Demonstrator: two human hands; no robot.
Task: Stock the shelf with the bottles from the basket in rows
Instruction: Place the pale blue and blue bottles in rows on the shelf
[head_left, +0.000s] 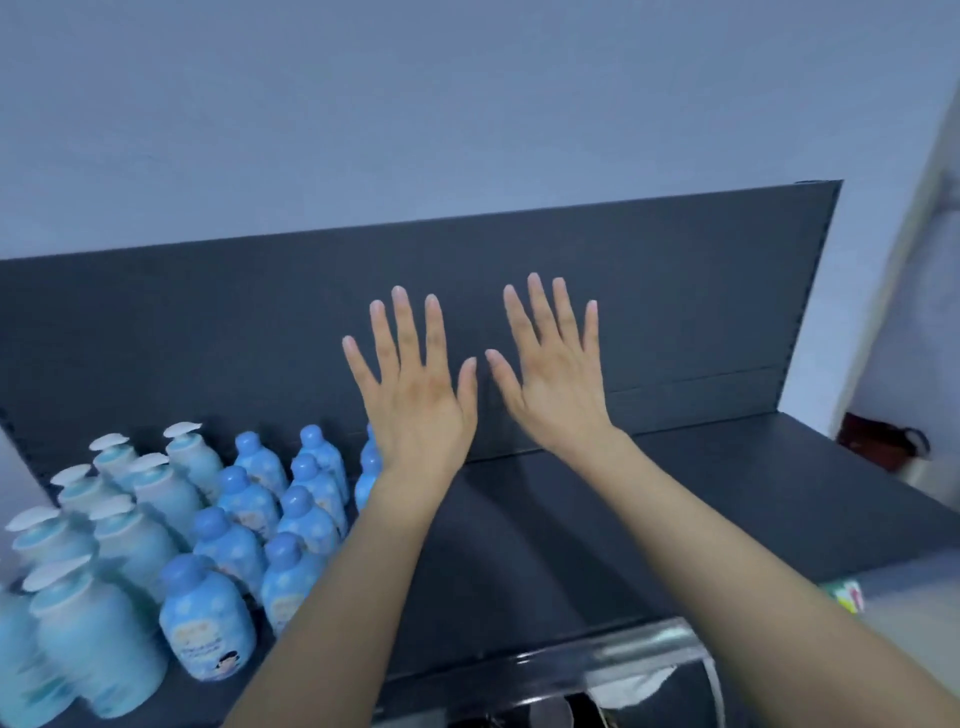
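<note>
Counted about eight pale flip-cap bottles (98, 639) and at least ten blue round-capped bottles (208, 618), upright in rows on the left of the dark shelf (701, 499), then farther back found left hand (415, 395) and right hand (558, 389) raised side by side before the back panel (208, 322), fingers spread straight, holding nothing.

Eight pale white-capped bottles (98, 623), eight blue-capped bottles (208, 618) in plain view, at least two more partly hidden behind a forearm, one shelf (571, 545), one left hand (415, 400), one right hand (558, 389)
</note>
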